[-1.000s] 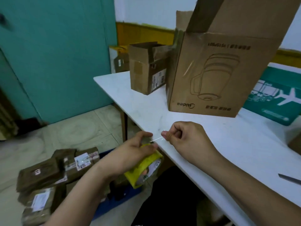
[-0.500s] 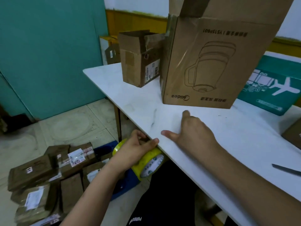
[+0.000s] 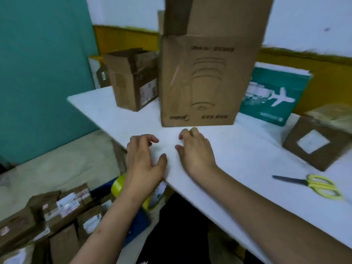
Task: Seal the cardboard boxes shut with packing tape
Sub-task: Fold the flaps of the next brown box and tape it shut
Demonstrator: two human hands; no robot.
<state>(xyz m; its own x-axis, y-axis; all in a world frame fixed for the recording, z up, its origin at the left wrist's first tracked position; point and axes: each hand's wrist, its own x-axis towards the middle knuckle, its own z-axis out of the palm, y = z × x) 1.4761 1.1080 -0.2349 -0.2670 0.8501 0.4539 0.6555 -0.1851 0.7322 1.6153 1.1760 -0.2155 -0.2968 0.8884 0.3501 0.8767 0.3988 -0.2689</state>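
Observation:
A tall brown cardboard box (image 3: 200, 82) with a printed appliance outline stands on the white table (image 3: 247, 168), its top flaps raised. My left hand (image 3: 144, 161) hovers at the table's front edge, fingers loosely curled and holding nothing. My right hand (image 3: 196, 151) lies beside it, fingers relaxed, fingertips just short of the box's base. A yellow packing tape roll (image 3: 117, 184) shows below the table edge under my left wrist, mostly hidden; I cannot tell what holds it there.
A smaller open cardboard box (image 3: 131, 80) stands left of the tall one. A green box with a plane print (image 3: 270, 96) is behind on the right, a brown labelled parcel (image 3: 316, 143) nearer. Yellow-handled scissors (image 3: 314, 184) lie at right. Several parcels (image 3: 47, 216) are piled on the floor.
My left hand let go of the tape roll and rose over the table edge. My right hand slid forward toward the tall box. The view tilted up.

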